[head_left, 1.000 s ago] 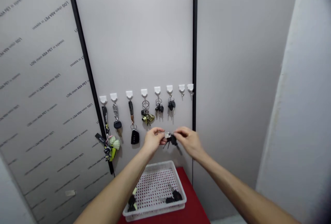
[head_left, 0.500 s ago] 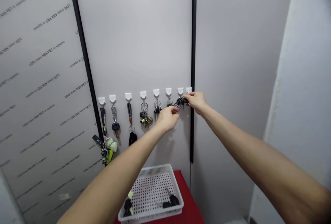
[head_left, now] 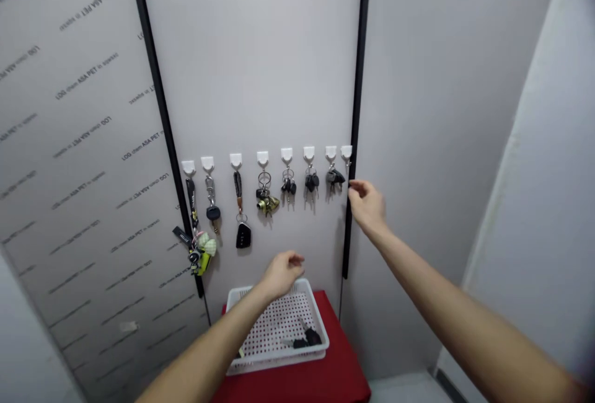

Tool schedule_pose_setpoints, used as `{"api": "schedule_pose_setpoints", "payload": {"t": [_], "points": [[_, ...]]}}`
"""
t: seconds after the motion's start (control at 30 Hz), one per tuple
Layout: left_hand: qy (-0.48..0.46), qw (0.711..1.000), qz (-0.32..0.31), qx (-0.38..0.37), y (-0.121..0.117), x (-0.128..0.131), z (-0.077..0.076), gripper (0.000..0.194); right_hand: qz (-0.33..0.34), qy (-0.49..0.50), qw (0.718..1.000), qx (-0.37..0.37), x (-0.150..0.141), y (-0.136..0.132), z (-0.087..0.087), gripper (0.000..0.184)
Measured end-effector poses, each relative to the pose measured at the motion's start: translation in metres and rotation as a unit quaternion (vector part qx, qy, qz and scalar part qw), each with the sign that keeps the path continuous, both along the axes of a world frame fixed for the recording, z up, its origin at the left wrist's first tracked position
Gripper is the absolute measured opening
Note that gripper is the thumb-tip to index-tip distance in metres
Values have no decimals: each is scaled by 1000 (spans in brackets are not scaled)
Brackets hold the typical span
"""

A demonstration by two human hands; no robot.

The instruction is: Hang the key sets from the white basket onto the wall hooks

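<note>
A row of white wall hooks (head_left: 263,157) holds key bunches on a grey panel. A black key bunch (head_left: 334,177) hangs on the second hook from the right; the last hook (head_left: 346,152) is bare. My right hand (head_left: 367,204) hovers just right of that bunch, fingers loosely apart, holding nothing. My left hand (head_left: 283,273) is lower, above the white perforated basket (head_left: 242,296), fingers curled and empty. Black keys (head_left: 307,336) lie in the basket.
The basket sits on a red surface (head_left: 325,378). Other hooks carry a key fob (head_left: 243,235), a brass charm bunch (head_left: 266,203) and a green charm bunch (head_left: 202,253). Black vertical strips (head_left: 356,118) divide the wall panels.
Both hands carried the black key bunch up from above the basket to the hook. Now it hangs there; the right hand has let go and the left has dropped toward the basket.
</note>
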State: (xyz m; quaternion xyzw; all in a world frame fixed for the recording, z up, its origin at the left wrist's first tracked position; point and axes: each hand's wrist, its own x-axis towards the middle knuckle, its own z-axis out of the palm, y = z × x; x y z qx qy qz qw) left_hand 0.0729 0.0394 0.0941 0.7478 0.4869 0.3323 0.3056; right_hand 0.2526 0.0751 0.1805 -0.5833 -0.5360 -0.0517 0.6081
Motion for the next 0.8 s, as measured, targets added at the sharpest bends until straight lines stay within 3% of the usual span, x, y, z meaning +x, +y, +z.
{"api": "schedule_pose_setpoints", "payload": {"t": [0.03, 0.1, 0.17, 0.2, 0.3, 0.4, 0.53, 0.6, 0.7, 0.8], "points": [[7, 999, 10, -36, -3, -7, -24, 26, 24, -15, 999, -17, -5, -8, -18, 31], [34, 992, 29, -115, -10, -18, -68, 28, 135, -108, 980, -97, -20, -25, -57, 30], [70, 982, 22, -171, -16, -26, -101, 29, 261, -255, 903, -226, -41, -42, -95, 28], [81, 979, 17, -186, -18, -28, -112, 30, 284, -327, 855, -285, -52, -49, -111, 27], [91, 978, 12, -188, -19, -30, -126, 30, 248, -506, 730, -387, -77, -59, -147, 24], [100, 977, 17, -190, -16, -30, -127, 30, 203, -576, 677, -410, -90, -54, -163, 21], [104, 977, 31, -183, -12, -30, -131, 28, 200, -603, 651, -416, -93, -44, -167, 23], [95, 978, 35, -184, -11, -29, -133, 26, 217, -596, 654, -412, -91, -41, -167, 24], [38, 974, 22, -221, -12, -24, -130, 28, 259, -513, 705, -415, -86, -35, -167, 31], [-82, 957, -10, -280, -12, -19, -117, 28, 331, -312, 784, -421, -81, -25, -163, 39]]}}
